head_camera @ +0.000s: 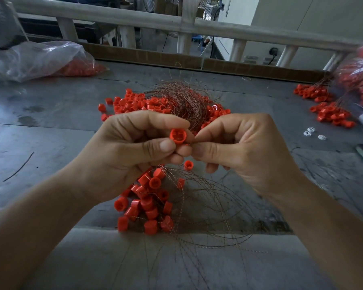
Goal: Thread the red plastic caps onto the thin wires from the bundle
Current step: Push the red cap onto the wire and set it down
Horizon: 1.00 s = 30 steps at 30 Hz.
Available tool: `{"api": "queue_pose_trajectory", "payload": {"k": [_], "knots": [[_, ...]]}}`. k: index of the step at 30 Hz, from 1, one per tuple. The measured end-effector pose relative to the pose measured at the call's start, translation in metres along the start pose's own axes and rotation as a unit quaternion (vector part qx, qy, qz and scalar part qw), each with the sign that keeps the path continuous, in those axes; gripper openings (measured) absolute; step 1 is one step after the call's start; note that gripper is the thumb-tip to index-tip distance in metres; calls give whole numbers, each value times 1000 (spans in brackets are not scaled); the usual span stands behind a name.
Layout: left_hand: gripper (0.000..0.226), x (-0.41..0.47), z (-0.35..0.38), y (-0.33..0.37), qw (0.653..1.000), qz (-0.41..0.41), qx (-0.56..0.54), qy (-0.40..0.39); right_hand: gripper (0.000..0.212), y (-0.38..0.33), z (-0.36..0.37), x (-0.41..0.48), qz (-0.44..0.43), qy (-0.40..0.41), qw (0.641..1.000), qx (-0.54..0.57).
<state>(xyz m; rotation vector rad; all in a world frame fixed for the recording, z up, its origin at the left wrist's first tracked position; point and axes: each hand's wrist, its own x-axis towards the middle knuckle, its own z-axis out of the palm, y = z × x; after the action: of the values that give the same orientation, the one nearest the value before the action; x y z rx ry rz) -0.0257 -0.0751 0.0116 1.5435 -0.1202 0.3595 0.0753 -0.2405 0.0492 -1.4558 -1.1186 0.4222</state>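
Two hands meet in the middle, above the gray table [50, 132]. The left hand [122, 155] pinches one red cap [177, 136] between thumb and first finger. The cap's open mouth faces near, toward the person, so its length runs near to far. The right hand [239, 151] has its thumb and first finger pressed together, touching the cap's right side. I cannot tell if a wire is between them; it would be too thin to see.

Just behind the hands, the wire bundle [182, 101] fans out far and up. It lies on a big pile of caps [134, 101]. Under the hands, nearer, sit more caps on wires [147, 201], and loose wires [208, 206] curl out toward the near edge.

Bare table shows on the left and on the near right. A plastic bag [40, 59] lies far left. More caps [331, 114] and small white bits [310, 133] lie far right. A pale railing [134, 17] runs along the far edge.
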Motion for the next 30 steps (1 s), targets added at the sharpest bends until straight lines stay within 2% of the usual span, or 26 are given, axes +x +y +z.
{"api": "queue_pose_trajectory", "payload": {"k": [15, 20, 25, 28, 30], "knots": [[39, 0, 6, 8, 1000, 13, 12, 7, 12, 2, -2, 4, -46, 13, 996, -70], [39, 0, 9, 9, 1000, 7, 8, 17, 8, 7, 2, 4, -88, 36, 985, -143], [34, -1, 9, 10, 1000, -1, -20, 14, 14, 8, 3, 2, -124, 39, 979, -160], [23, -1, 12, 11, 998, 6, -64, 27, 16, 7, 2, 2, -125, 36, 980, -152], [23, -1, 15, 13, 995, 0, -92, 39, 13, 6, 1, 2, -120, 26, 979, -161]]}}
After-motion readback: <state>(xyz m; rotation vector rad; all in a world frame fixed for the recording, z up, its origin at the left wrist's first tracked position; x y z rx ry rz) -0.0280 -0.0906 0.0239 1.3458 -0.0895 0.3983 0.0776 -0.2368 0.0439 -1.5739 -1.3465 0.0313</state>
